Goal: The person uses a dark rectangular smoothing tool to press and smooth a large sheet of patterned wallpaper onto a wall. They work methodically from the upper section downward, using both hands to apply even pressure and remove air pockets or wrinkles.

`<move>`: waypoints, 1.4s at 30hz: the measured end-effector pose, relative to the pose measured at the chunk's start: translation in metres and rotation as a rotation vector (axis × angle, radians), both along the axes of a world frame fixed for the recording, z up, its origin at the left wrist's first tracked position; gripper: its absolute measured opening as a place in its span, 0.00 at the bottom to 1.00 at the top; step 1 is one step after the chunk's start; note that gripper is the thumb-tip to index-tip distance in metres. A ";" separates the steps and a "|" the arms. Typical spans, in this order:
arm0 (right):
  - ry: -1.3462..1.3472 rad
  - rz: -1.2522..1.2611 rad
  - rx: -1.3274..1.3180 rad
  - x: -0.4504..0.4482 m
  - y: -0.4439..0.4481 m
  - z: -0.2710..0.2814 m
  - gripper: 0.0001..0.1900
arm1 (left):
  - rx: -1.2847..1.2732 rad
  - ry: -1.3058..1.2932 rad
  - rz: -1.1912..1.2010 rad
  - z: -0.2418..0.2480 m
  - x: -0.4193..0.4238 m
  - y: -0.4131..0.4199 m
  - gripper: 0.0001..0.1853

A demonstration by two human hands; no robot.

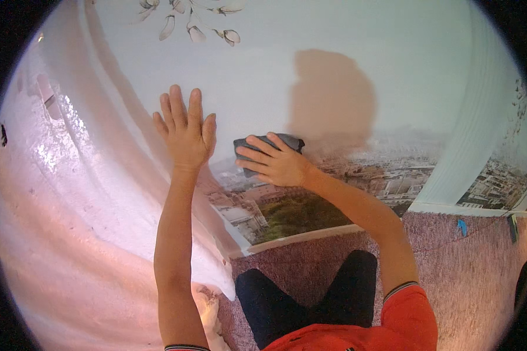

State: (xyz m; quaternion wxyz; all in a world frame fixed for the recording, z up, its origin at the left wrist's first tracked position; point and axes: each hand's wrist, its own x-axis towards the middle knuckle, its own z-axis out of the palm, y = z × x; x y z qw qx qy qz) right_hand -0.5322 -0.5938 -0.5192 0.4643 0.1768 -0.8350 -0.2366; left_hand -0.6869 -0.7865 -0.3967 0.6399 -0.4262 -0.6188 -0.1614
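Observation:
My left hand (186, 131) is spread with its palm towards a printed wall mural (250, 83), near the mural's left border, and holds nothing. Lower and to the right, my right hand (279, 162) presses a folded dark grey cloth (270, 139) flat against the mural. Its fingers lie across the cloth, whose upper edge and corners stick out past them. Around the cloth the print changes from pale sky to a city view (246, 197). The palm side of both hands is hidden.
A glossy white-pink wall surface (92, 184) curves along the left. Reddish carpet (448, 263) meets the mural's lower edge. Small blue scrap (462, 227) and a dark flat object (513, 228) lie at the right. A head-shaped shadow (333, 96) falls on the mural.

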 end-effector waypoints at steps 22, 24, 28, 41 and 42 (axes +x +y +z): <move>0.114 0.115 -0.040 -0.004 -0.006 0.144 0.35 | 0.026 -0.005 -0.005 -0.003 -0.003 -0.004 0.28; 0.211 0.131 -0.085 -0.004 0.003 0.156 0.35 | 0.025 -0.009 -0.009 -0.002 -0.001 -0.003 0.28; 0.331 0.065 -0.232 0.016 0.019 0.152 0.32 | 0.017 -0.003 -0.023 0.000 0.007 -0.007 0.28; 0.293 0.124 -0.183 0.004 0.002 0.150 0.32 | 0.080 0.012 -0.032 0.037 0.011 0.016 0.27; 0.255 0.126 -0.153 0.009 0.008 0.144 0.32 | 0.070 0.000 -0.028 0.037 0.011 0.014 0.27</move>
